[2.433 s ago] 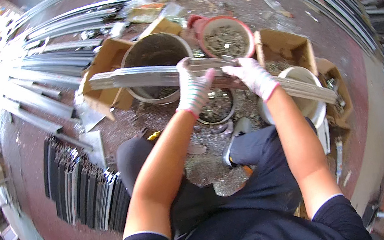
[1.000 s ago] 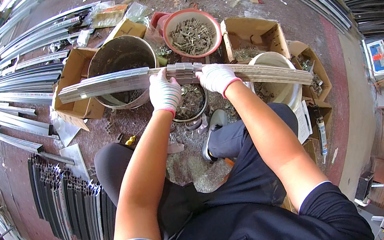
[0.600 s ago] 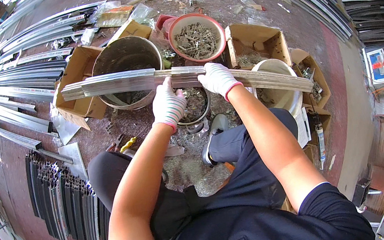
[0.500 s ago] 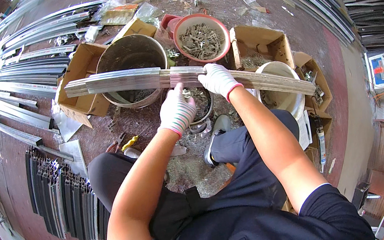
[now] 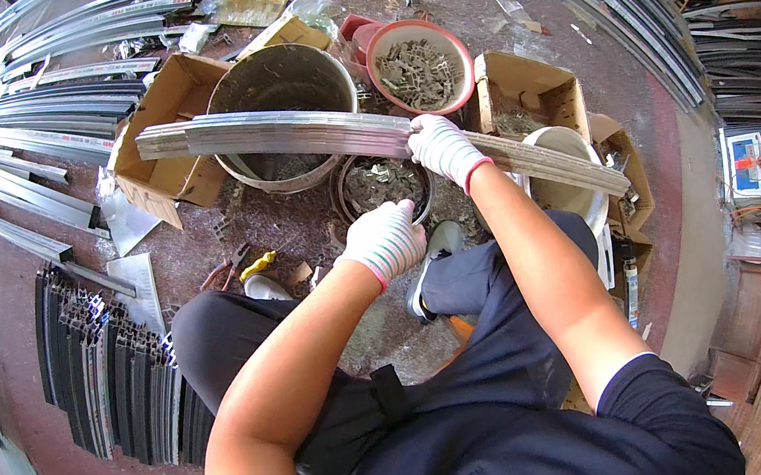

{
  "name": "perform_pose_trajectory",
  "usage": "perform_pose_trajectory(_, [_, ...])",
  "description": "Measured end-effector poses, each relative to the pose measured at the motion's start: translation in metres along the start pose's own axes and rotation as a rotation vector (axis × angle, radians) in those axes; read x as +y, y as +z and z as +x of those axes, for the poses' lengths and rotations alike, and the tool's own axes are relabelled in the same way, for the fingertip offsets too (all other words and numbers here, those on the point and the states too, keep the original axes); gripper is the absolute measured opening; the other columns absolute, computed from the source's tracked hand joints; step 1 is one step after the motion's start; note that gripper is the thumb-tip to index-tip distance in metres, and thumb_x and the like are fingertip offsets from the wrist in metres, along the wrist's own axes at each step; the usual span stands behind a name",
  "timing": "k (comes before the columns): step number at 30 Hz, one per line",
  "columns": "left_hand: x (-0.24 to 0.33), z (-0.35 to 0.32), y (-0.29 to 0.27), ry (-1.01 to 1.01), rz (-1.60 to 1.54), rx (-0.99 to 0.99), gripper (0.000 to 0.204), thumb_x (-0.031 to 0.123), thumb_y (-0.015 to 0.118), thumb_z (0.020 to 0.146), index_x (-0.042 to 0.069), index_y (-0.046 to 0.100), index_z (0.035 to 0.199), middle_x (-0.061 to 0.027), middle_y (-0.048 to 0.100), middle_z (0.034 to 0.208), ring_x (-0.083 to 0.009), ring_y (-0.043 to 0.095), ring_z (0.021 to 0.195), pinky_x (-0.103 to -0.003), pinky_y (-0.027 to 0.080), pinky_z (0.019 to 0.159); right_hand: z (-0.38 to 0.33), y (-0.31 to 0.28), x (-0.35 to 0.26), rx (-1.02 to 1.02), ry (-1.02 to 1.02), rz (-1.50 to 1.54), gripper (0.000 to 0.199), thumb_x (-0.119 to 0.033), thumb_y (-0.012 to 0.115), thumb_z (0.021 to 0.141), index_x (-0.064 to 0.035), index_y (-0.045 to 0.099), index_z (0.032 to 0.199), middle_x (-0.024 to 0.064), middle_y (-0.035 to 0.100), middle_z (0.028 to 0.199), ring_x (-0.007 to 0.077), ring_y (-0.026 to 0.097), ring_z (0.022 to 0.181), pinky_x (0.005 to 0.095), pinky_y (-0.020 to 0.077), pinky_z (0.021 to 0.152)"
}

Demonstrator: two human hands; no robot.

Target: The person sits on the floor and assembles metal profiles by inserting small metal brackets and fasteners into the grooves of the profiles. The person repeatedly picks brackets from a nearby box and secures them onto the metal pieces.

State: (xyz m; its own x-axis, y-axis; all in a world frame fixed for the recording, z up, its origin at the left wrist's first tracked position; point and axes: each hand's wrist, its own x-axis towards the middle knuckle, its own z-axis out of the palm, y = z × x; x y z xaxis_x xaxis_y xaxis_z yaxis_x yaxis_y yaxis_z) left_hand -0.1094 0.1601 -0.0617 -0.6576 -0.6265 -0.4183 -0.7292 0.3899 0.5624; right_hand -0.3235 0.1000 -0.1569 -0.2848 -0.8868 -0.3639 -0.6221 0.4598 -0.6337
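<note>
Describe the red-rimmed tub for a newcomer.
Find the long strip bundle in the right hand. Beyond it, between the big bucket and an open box, sits the round tub of grey pieces; its red rim around a pale wall sets it apart.

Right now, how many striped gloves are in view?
2: one on the left hand, apart from the strips; one on the right hand, holding them. Others could be hidden.

fingers (image 5: 420, 127) in striped white gloves (image 5: 385, 243), pink cuffs (image 5: 478, 170), dark short-sleeved shirt (image 5: 508, 458), dark-grey trousers (image 5: 502, 290), grey shoes (image 5: 445, 240)
</note>
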Motion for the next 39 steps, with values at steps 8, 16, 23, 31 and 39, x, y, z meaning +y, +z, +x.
perform_pose_trajectory(8, [-0.001,0.002,0.001,0.017,0.008,-0.05,0.043,0.032,0.058,0.091,0.005,0.064,0.125,-0.0218,0.071,0.107,-0.0381,0.069,0.099,-0.043,0.055,0.088,-0.001,-0.007,0.001,-0.122,-0.034,0.152,0.029,-0.004,0.059,0.086,0.0021,0.064,0.113,0.0158,0.069,0.088,0.0241,0.066,0.078,0.035,0.0518,0.072])
perform_pose_trajectory(16, [-0.003,0.012,-0.009,0.078,0.033,0.03,0.036,0.035,0.059,0.087,0.007,0.072,0.106,-0.0238,0.071,0.1,-0.0375,0.07,0.098,-0.045,0.055,0.09,-0.043,-0.053,-0.051,0.212,-0.217,-0.205,0.042,-0.024,0.052,0.091,0.0018,0.059,0.124,0.0321,0.065,0.114,0.0448,0.063,0.109,0.0509,0.0486,0.097])
perform_pose_trajectory(23, [0.0,0.044,-0.008,0.03,-0.421,0.005,0.041,0.038,0.066,0.097,-0.002,0.073,0.101,0.0023,0.061,0.071,-0.008,0.05,0.064,-0.027,0.044,0.06,-0.238,-0.215,-0.028,0.326,-0.313,0.394,0.027,-0.013,0.051,0.104,0.0018,0.062,0.123,0.0077,0.067,0.078,0.0124,0.062,0.067,0.0283,0.0509,0.062])
perform_pose_trajectory(31, [-0.039,0.063,0.023,0.29,-0.383,0.229,0.031,0.022,0.054,0.104,0.002,0.067,0.124,-0.0008,0.063,0.085,-0.0104,0.055,0.075,-0.027,0.047,0.072,-0.515,-0.16,0.227,-0.155,0.498,0.464,0.026,-0.009,0.054,0.096,-0.001,0.067,0.118,0.0096,0.073,0.1,0.0191,0.07,0.089,0.0325,0.0579,0.08])
perform_pose_trajectory(39, [-0.099,0.032,-0.02,0.199,-0.089,0.374,0.037,0.024,0.053,0.105,0.003,0.059,0.136,-0.0108,0.067,0.124,-0.0192,0.063,0.107,-0.033,0.048,0.098,-0.689,0.082,0.435,-0.524,0.847,-0.018,0.034,-0.028,0.052,0.102,-0.0074,0.065,0.124,0.0175,0.07,0.112,0.026,0.069,0.106,0.0385,0.0558,0.089])
